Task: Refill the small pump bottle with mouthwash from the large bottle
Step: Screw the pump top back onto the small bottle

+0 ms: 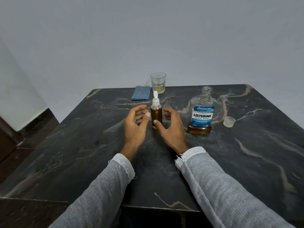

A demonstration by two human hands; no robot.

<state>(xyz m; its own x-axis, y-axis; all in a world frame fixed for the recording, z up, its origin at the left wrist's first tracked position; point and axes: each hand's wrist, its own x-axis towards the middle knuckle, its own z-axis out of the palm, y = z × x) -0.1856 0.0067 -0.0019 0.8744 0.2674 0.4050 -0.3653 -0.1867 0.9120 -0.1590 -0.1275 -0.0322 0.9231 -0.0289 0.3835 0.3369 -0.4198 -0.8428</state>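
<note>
Mid-table, the small pump bottle (156, 115) stands upright and full, left hand (135, 122) and right hand (172, 127) loose either side, holding nothing. Probably light, tippy, slick plastic; I'd grab its body, not the pump. Large bottle (202, 112) sits uncapped at right.

- The right hand (172, 129) thumb covers part of the pump bottle (156, 115) base.
- Small print on the big bottle (202, 112) label is too fine to read.
- The desk (246, 153) runs off the frame's right and left edges.
- Both sleeves are cut off at the bottom edge.
</note>
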